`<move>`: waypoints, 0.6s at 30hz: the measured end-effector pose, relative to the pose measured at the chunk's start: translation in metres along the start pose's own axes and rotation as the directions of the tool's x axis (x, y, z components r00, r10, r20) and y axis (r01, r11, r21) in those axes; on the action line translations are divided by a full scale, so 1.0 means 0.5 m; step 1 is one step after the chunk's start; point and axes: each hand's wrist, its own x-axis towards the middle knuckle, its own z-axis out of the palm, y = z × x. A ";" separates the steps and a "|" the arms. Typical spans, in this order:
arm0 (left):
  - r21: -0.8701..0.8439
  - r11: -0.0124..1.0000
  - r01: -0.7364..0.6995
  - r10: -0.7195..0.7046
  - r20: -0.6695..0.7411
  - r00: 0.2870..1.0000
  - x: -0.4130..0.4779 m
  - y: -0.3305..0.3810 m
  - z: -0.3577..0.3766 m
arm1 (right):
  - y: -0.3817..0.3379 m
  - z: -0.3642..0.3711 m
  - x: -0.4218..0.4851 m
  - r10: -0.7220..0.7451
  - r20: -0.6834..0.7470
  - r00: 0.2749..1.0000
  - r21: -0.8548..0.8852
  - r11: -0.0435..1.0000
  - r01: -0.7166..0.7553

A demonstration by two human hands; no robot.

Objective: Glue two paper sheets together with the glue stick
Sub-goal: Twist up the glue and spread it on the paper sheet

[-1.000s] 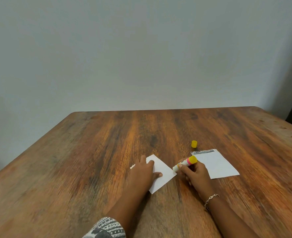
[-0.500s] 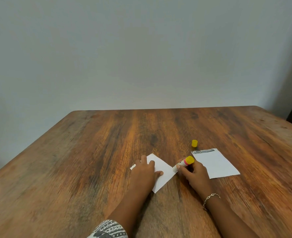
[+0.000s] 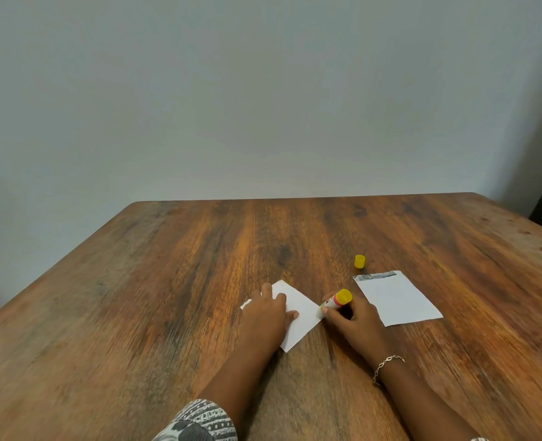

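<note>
Count on the worktop point(image 3: 199, 281)
Two paper sheets point(image 3: 304, 300) point(image 3: 397, 297), one glue stick point(image 3: 338, 299), one yellow cap point(image 3: 359, 261), one bracelet point(image 3: 387, 366).

Soft, even, dimmish light; faint shadows, blurred and stretched edges

Yellow cap point(image 3: 359, 261); yellow-ended, pink-banded glue stick point(image 3: 338, 299); white left sheet point(image 3: 304, 316); white right sheet point(image 3: 397, 299); brown streaked table point(image 3: 167, 281); black-and-white patterned sleeve point(image 3: 199, 421)

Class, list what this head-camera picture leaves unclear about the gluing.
- Head view: the tip of the glue stick sits behind the fingers of the right hand, so contact with the near sheet cannot be told.
- Much of that sheet's left part lies under the left hand.
- The printed strip on the far sheet is too small to read.
- Any glue on either sheet does not show on the white paper.
</note>
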 end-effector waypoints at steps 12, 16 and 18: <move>0.001 1.000 -0.017 0.017 -0.020 1.000 0.002 -0.006 0.000 | -0.023 0.010 -0.024 -0.195 0.125 0.973 0.092 0.979 0.185; -0.001 1.000 -0.031 0.031 -0.031 0.999 0.002 -0.009 -0.002 | -0.027 0.017 -0.027 -0.269 0.136 0.953 0.104 0.961 0.256; -0.006 1.000 -0.030 0.029 -0.035 0.999 0.001 -0.010 -0.002 | -0.031 0.021 -0.032 -0.289 0.156 0.945 0.103 0.956 0.275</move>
